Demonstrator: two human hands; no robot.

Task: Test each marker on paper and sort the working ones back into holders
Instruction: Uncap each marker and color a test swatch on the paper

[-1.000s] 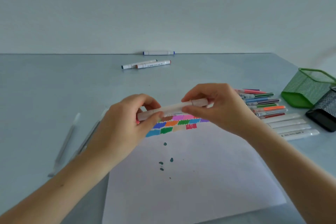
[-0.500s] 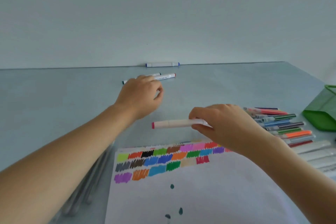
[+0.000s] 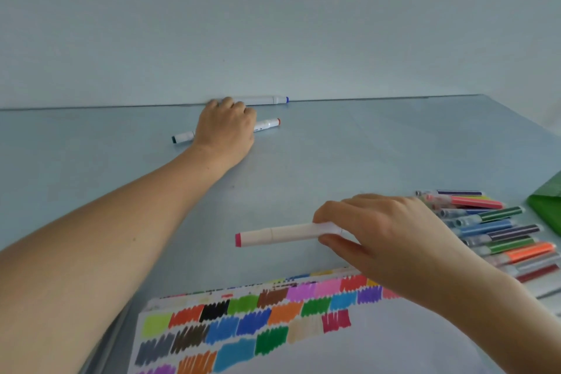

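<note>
White marker (image 3: 288, 232) with a pink end cap is pinched level in the right hand (image 3: 391, 240), above the surface (image 3: 349, 155). Left hand (image 3: 226, 127) rests, fingers curled, over the far markers (image 3: 267, 124); its grip cannot be determined.

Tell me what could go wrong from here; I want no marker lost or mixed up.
The left hand reaches among three markers at the far edge; a nudge could roll the blue-tipped marker or orange-tipped marker away. The pink-tipped marker in the right hand might land among the thin pens unsorted.
</note>
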